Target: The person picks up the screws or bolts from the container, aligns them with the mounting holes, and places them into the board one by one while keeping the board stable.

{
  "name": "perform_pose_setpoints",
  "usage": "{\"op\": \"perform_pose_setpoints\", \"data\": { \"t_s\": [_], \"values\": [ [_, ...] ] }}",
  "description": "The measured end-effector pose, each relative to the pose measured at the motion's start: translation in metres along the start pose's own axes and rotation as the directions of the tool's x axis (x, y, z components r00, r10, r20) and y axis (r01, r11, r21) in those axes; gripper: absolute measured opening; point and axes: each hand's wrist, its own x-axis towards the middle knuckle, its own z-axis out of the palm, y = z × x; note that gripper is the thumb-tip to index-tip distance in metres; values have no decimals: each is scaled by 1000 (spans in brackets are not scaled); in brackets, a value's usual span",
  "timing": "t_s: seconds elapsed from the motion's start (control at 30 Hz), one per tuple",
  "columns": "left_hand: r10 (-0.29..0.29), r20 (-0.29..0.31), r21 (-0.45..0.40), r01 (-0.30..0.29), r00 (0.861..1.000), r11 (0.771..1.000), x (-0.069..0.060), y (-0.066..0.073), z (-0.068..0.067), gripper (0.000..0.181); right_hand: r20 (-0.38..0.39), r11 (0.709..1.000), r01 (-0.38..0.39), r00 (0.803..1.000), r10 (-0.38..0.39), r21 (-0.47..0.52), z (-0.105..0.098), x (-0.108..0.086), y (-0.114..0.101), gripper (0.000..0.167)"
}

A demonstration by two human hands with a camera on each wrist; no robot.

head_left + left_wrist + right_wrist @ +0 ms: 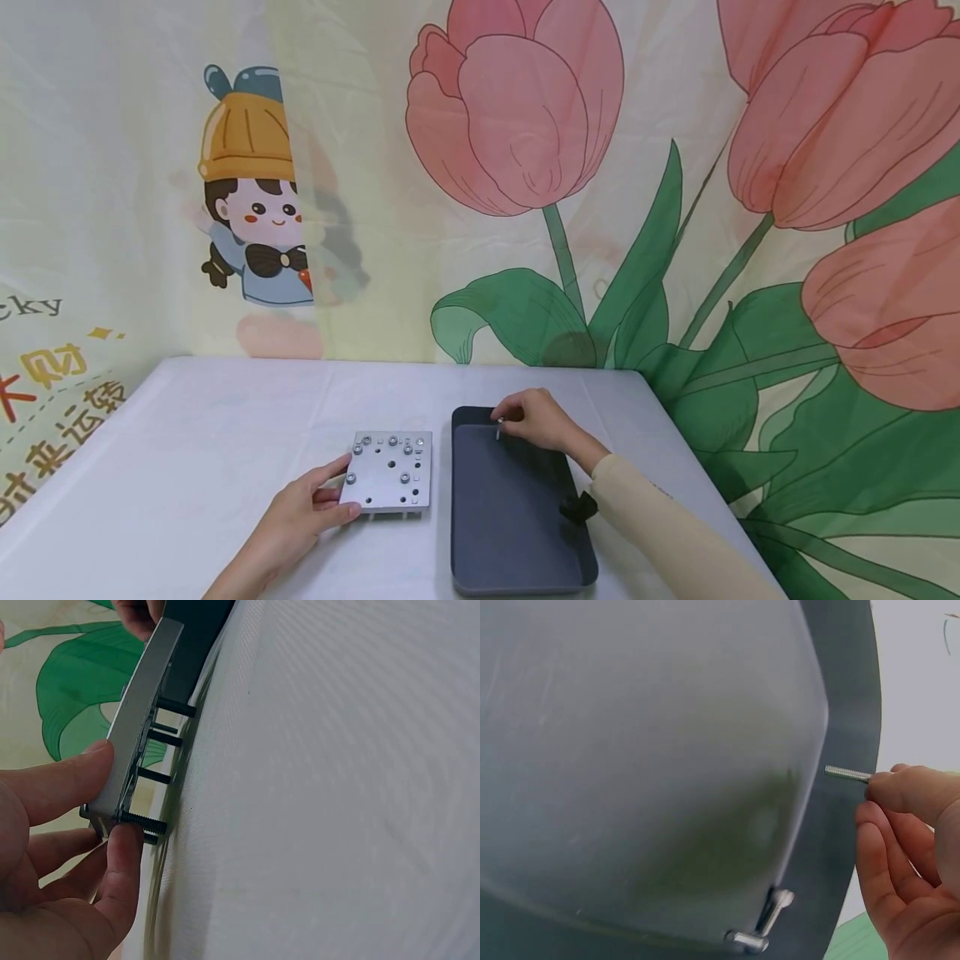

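My left hand (296, 512) grips a square silver metal plate (382, 492) by its left edge, thumb near the front corner. Several socket-head screws stand in holes in its top, while other holes are bare. Threaded screw ends (154, 775) stick out of the underside in the left wrist view. Over the far end of a dark grey tray (510, 517), my right hand (543, 421) pinches a screw (847, 774) between thumb and fingertips, its threaded end pointing down into the tray. Two loose screws (778, 909) lie in the tray's corner in the right wrist view.
The tray stands just right of the plate on a white-covered table (225, 433). A small black object (578, 507) shows at the right forearm, over the tray's right rim. Behind the table hangs a printed cloth (375, 167) with tulips and a cartoon figure.
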Motion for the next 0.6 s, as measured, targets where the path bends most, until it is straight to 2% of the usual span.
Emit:
{"op": "perform_pose_setpoints", "data": {
  "t_s": [0.33,0.6],
  "values": [
    [2,-1,-8,-2,1000,1000,1,-1,0,92,-5,997,61,998,-61,45,3,8,-26,13],
    [5,1,-24,-5,1000,1000,0,-1,0,91,-21,994,66,998,-65,87,9,10,-44,15]
  ]
}}
